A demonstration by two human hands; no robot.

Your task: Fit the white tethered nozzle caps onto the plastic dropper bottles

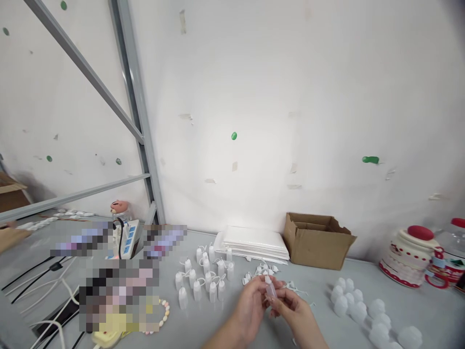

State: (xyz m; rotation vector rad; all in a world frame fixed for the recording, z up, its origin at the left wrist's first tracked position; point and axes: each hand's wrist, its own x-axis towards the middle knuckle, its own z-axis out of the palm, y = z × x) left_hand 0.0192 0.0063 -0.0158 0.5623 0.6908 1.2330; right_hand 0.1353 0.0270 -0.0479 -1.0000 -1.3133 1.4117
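In front of me my left hand (249,305) and my right hand (296,310) are both closed around a small translucent dropper bottle (271,291), its pointed nozzle up. The right fingers pinch its lower body, and the left fingers curl about its upper part. Just beyond my hands lies a loose heap of small white caps (267,269), with thin white strips (295,287) to the right of it. Several similar bottles (197,290) with white tops and looped straps stand upright to the left. On the right, several frosted, rounded pieces (359,311) lie in a group.
Behind are a white stack of flat sheets or boxes (254,242), an open cardboard box (317,247) and a red-lidded jar (410,257). Cables, a power strip (129,240) and a bead bracelet (166,310) lie left. Another person's hand (12,237) shows at far left.
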